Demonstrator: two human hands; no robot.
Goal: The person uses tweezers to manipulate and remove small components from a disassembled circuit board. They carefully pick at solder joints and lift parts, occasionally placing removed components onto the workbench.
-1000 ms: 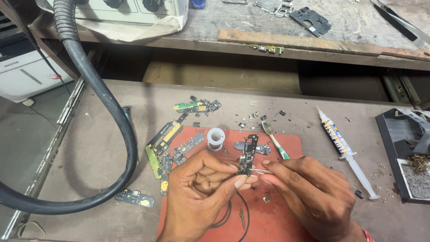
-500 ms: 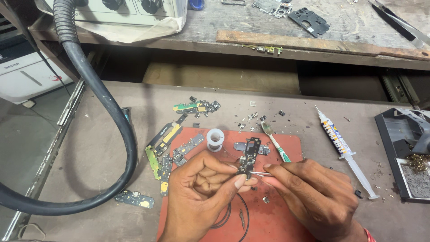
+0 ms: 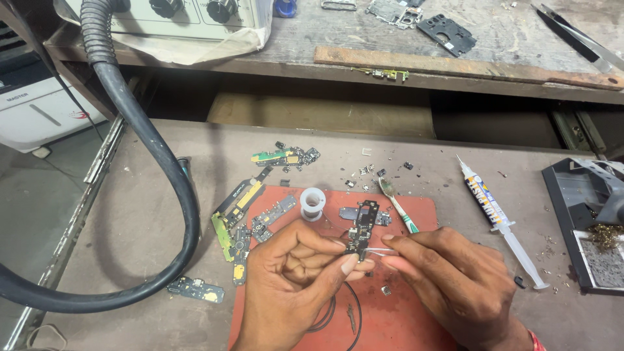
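Landmark: the red mat (image 3: 416, 312) on the grey workbench (image 3: 130, 260); every place below is told from it.
Open room: bare bench lies left of the mat out to the hose loop, and right of the mat between it and the syringe; the mat's near part under the wrists is mostly bare, with a thin black wire loop (image 3: 338, 315) on it.
Edges: the bench's metal side rail (image 3: 97, 162) runs well left of the mat; a dark recess and the lip of an upper shelf (image 3: 455, 68) lie beyond the mat's far edge.
Hose: one thick black corrugated hose (image 3: 162, 162) curves down left of the mat and closes off that side.
Tray: one dark tray (image 3: 578, 221) stands well right of the mat at the picture's edge.
Syringe: one syringe (image 3: 500, 218) lies slanted between mat and tray.
Boards: several loose green and yellow circuit strips (image 3: 237, 208) crowd the mat's left edge; I cannot count them exactly.
Brush: one green-handled brush (image 3: 396, 205) lies at the mat's far edge.
Spool: one white spool (image 3: 312, 203) stands on the mat's far left part.
Left hand (image 3: 292, 273): pinches a small dark circuit board (image 3: 361, 227) upright over the mat's middle.
Right hand (image 3: 455, 286): pinches thin metal tweezers (image 3: 379, 250), whose tips touch the board's lower end.
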